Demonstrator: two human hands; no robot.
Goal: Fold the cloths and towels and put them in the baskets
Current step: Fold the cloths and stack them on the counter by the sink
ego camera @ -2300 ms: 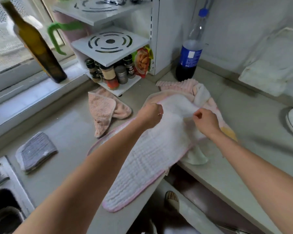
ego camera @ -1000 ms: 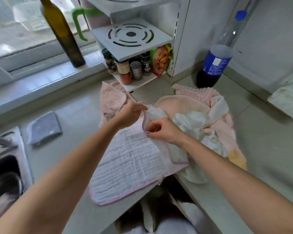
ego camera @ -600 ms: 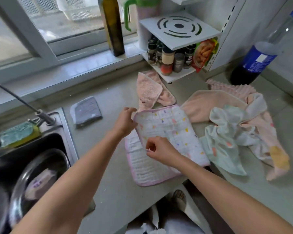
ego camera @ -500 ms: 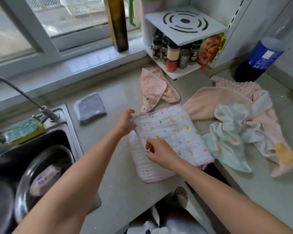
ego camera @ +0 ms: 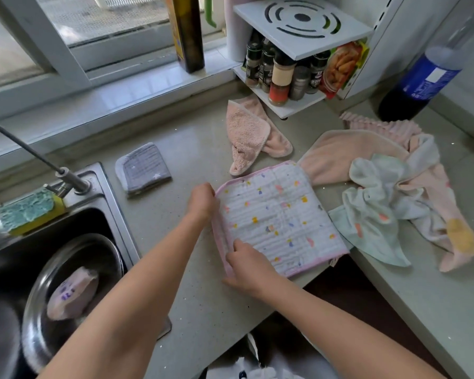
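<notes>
Table carries a folded white muslin cloth with coloured spots and pink binding, lying at the table's front edge where the counter turns a corner; its lower right corner reaches that edge. The left hand has curled fingers gripping the cloth's left edge near the far corner. The right hand pinches the same left edge nearer the front, fingers bent over the pink binding. Bare counter lies left of the cloth, between it and the sink. A folded grey cloth sits apart, near the sink. A crumpled pink towel lies just beyond the cloth's far edge. A heap of pale towels touches its right side.
</notes>
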